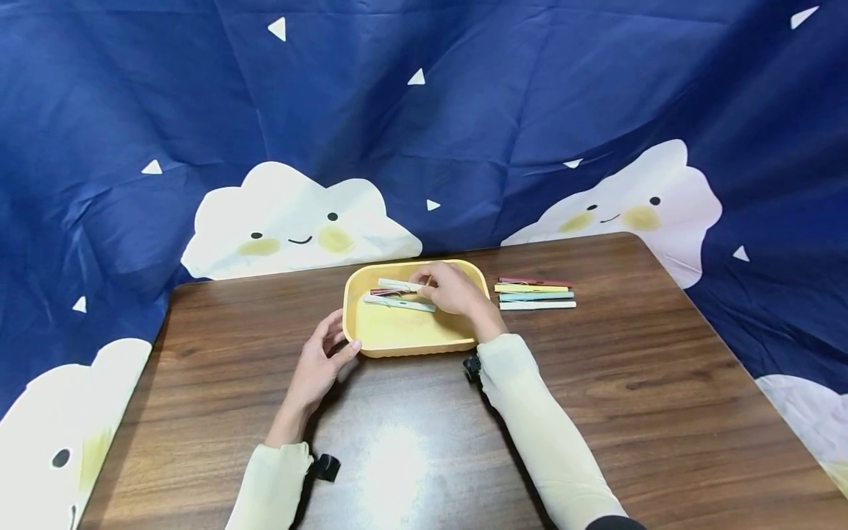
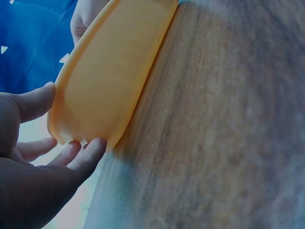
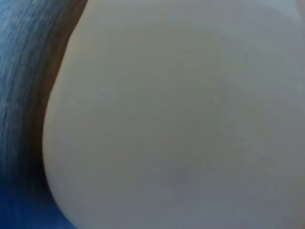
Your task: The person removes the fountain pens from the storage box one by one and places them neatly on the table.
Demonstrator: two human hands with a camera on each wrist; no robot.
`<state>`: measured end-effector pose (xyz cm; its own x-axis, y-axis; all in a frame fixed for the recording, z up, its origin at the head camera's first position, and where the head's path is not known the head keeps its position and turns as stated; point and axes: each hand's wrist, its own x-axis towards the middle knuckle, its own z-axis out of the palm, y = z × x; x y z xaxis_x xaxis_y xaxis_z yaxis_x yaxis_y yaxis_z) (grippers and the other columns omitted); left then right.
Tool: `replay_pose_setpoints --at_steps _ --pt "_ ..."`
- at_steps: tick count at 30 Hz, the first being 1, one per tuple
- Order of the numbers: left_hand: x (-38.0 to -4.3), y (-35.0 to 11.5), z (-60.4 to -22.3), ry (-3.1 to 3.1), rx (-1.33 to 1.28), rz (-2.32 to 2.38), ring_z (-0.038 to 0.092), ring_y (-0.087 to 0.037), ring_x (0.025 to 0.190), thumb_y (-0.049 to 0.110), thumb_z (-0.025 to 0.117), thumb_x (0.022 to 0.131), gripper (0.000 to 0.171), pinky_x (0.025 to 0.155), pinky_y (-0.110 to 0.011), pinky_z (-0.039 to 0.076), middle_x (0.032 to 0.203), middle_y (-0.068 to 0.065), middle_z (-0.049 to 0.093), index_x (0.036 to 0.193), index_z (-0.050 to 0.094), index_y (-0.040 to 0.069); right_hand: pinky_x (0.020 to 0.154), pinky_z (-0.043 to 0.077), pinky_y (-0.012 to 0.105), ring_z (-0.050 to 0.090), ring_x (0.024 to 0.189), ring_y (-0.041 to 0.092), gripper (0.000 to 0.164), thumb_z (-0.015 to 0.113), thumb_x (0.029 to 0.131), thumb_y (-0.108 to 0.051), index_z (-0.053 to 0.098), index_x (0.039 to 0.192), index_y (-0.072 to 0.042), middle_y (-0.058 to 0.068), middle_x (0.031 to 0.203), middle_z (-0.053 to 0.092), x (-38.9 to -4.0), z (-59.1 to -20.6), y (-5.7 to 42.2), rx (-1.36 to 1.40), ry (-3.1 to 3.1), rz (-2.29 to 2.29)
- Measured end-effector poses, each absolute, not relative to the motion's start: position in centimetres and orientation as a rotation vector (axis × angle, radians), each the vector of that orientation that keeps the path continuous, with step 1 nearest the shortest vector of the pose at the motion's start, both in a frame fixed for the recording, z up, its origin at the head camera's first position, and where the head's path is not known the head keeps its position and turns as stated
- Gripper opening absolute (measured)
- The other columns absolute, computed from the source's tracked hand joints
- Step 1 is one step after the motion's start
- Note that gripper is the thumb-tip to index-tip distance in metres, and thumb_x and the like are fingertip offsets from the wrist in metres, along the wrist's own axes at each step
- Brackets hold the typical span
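Observation:
A yellow tray (image 1: 417, 349) sits near the table's back edge. My left hand (image 1: 316, 374) holds its front left corner, the thumb at the rim; in the left wrist view the fingers of the left hand (image 2: 43, 162) curl against the end wall of the tray (image 2: 105, 71). Reaching over the tray's right side, my right hand (image 1: 457, 291) pinches the right end of a white pen (image 1: 395, 284). Below that pen lie a light blue pen (image 1: 400, 303) and a mostly covered red pen (image 1: 383, 292). A pale blurred surface fills most of the right wrist view.
Right of the tray, a red pen (image 1: 536, 282), a yellow pen (image 1: 532, 289), a teal pen (image 1: 536, 297) and a white pen (image 1: 538, 305) lie side by side on the brown wooden table (image 1: 636, 412). A blue curtain (image 1: 464, 103) with clouds hangs behind.

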<state>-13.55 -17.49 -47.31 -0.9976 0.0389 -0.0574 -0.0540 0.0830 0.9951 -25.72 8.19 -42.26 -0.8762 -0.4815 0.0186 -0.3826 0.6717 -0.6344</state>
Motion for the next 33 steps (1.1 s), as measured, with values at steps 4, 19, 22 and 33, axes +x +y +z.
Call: replay_pose_setpoints --at_steps 4,19,22,33 --pt "-13.6 -17.4 -47.3 2.258 -0.01 2.086 0.048 -0.035 0.133 0.0 0.069 0.094 0.066 0.09 -0.017 0.047 0.142 -0.022 0.049 0.152 0.038 0.002 0.088 0.049 0.036 0.064 0.096 0.02 0.016 0.067 0.096 -0.007 0.074 0.11 -0.008 0.005 0.102 0.071 -25.5 -42.2 8.5 -0.737 2.737 -0.997" --pt "-13.6 -17.5 -47.1 2.27 -0.027 2.061 0.049 -0.035 0.131 0.0 0.07 0.094 0.067 0.09 -0.018 0.048 0.141 -0.022 0.049 0.153 0.038 0.003 0.086 0.05 0.037 0.063 0.095 0.02 0.013 0.065 0.098 -0.006 0.073 0.109 -0.007 0.004 0.099 0.07 -24.5 -41.6 9.7 -0.801 2.771 -0.988" --pt "-13.5 -17.5 -47.2 2.27 -0.028 2.06 0.049 -0.035 0.131 0.0 0.07 0.094 0.067 0.089 -0.018 0.048 0.142 -0.021 0.049 0.153 0.038 0.003 0.086 0.05 0.037 0.063 0.095 0.02 0.013 0.065 0.098 -0.004 0.073 0.108 -0.006 0.004 0.1 0.07 -24.3 -41.4 9.9 -0.827 2.773 -0.989" --pt "-13.5 -17.5 -47.1 2.265 -0.032 2.066 0.048 -0.035 0.132 0.001 0.069 0.094 0.066 0.091 -0.017 0.047 0.142 -0.021 0.049 0.152 0.039 0.004 0.085 0.049 0.038 0.063 0.096 0.02 0.016 0.065 0.099 -0.008 0.073 0.112 -0.01 0.003 0.104 0.069 -23.6 -40.0 10.7 -0.778 2.84 -0.972"
